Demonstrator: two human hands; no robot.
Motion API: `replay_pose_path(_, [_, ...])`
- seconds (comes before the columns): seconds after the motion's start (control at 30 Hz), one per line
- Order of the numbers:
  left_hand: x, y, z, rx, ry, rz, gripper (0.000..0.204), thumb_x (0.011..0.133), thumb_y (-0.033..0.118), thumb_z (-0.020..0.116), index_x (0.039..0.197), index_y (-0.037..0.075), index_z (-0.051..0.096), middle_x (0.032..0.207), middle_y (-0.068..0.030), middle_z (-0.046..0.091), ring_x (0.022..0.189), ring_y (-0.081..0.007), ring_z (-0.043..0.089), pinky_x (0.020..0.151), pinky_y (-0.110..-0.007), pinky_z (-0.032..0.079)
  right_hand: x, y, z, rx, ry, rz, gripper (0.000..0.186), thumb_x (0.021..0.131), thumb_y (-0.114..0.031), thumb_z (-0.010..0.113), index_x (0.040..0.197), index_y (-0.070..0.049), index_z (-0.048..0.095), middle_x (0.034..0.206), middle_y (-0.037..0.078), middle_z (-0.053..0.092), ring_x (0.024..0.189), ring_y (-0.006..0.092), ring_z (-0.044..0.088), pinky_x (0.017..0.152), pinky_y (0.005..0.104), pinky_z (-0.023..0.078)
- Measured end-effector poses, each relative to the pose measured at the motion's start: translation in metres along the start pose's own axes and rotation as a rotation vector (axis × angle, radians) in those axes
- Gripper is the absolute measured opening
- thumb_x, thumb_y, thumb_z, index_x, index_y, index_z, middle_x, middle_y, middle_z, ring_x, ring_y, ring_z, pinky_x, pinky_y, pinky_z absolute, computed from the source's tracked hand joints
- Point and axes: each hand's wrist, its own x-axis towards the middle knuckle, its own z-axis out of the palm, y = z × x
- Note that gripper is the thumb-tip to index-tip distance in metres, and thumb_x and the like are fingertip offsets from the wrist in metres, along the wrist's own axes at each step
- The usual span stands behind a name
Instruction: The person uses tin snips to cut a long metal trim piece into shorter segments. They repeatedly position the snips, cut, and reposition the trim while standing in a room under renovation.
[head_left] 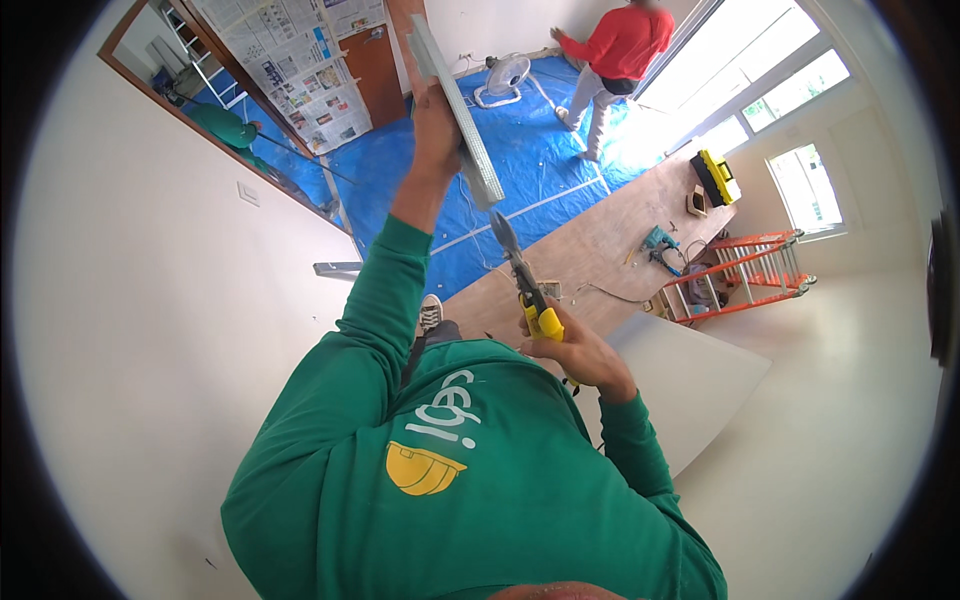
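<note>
My left hand [436, 128], arm raised, is wrapped round a long grey metal channel [476, 155] that slants from upper left down toward the middle. In my right hand [585, 350] is a pair of tin snips [513, 260] with yellow handles. Their grey blades point up and to the left, close below the lower end of the channel. I cannot tell whether the blades touch the metal. Part of the handles is hidden by my right fingers.
Blue sheeting [520, 175] covers the floor ahead, with a fan [508, 73] and a person in red [615, 60]. A wooden board [570, 240] holds a toolbox [718, 178] and a teal power tool [660, 242]. An orange ladder [735, 275] lies right; another person [225, 127] is at far left.
</note>
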Motion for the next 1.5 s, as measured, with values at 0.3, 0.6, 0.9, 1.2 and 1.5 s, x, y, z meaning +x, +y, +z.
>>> replay_pose_path(0.3, [-0.033,0.032,0.024,0.039,0.371,0.384,0.056,0.122,0.05,0.036,0.124,-0.002,0.055,0.111,-0.0127,0.059,0.099,-0.0211,0.059,0.089,-0.039,0.051,0.004,-0.013,0.012,0.201,-0.005,0.061,0.051,0.098,-0.022,0.079,0.143,-0.004,0.062,0.126,0.008,0.066,0.117,0.0198,0.065,0.102,0.0369,0.054])
replay_pose_path(0.6, [-0.044,0.061,0.032,0.004,0.297,0.531,0.066,0.123,0.054,0.031,0.141,-0.006,0.05,0.13,-0.0189,0.057,0.121,-0.0258,0.057,0.107,-0.042,0.047,0.014,-0.02,0.026,0.185,0.023,-0.138,0.043,0.1,-0.02,0.078,0.136,-0.005,0.06,0.115,0.004,0.064,0.108,0.0165,0.064,0.096,0.0347,0.054])
replay_pose_path(0.9, [-0.049,0.065,0.037,0.019,0.297,0.541,0.07,0.123,0.055,0.031,0.147,-0.008,0.047,0.139,-0.0223,0.055,0.128,-0.0281,0.055,0.112,-0.043,0.045,0.027,-0.012,0.045,0.282,0.087,-0.032,0.037,0.101,-0.021,0.077,0.13,-0.006,0.06,0.102,0.002,0.063,0.087,0.0122,0.061,0.077,0.03,0.053])
replay_pose_path(1.2, [-0.053,0.071,0.033,0.128,0.411,0.636,0.059,0.123,0.055,0.033,0.11,0.001,0.051,0.101,-0.0112,0.054,0.093,-0.0224,0.053,0.09,-0.044,0.048,0.027,-0.007,0.037,0.33,-0.014,-0.076,0.052,0.101,-0.016,0.073,0.148,-0.002,0.056,0.122,0.007,0.066,0.113,0.0187,0.066,0.093,0.0363,0.056])
replay_pose_path(1.5, [-0.048,0.084,0.04,0.119,0.438,0.691,0.056,0.124,0.052,0.033,0.109,0.001,0.051,0.101,-0.0118,0.053,0.096,-0.0225,0.054,0.091,-0.043,0.047,0.021,-0.019,0.031,0.283,-0.02,-0.069,0.051,0.1,-0.02,0.076,0.144,-0.002,0.058,0.123,0.006,0.064,0.11,0.0166,0.064,0.092,0.0343,0.055])
